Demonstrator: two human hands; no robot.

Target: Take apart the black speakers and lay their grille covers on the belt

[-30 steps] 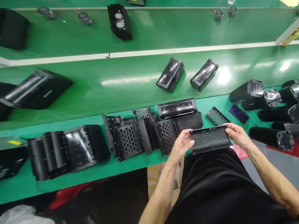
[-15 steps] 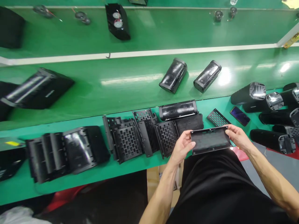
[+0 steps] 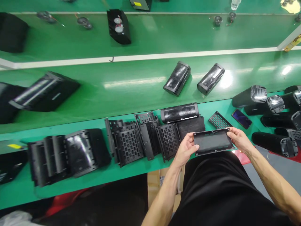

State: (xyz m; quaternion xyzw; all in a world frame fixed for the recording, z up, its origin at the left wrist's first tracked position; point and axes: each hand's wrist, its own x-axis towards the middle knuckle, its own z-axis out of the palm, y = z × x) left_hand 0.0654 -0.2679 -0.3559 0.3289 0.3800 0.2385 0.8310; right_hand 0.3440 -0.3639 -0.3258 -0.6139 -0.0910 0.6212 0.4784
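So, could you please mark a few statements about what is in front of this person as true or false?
1. The left hand and right hand hold the black panel by its two ends. True.
2. Two cylindrical speakers lie on the dark green belt. True.
3. The phone rests on the person's lap. False: it lies on the green bench, beside a loose grille.
4. The perforated housings sit right of the right hand. False: they stand in a row left of the left hand.
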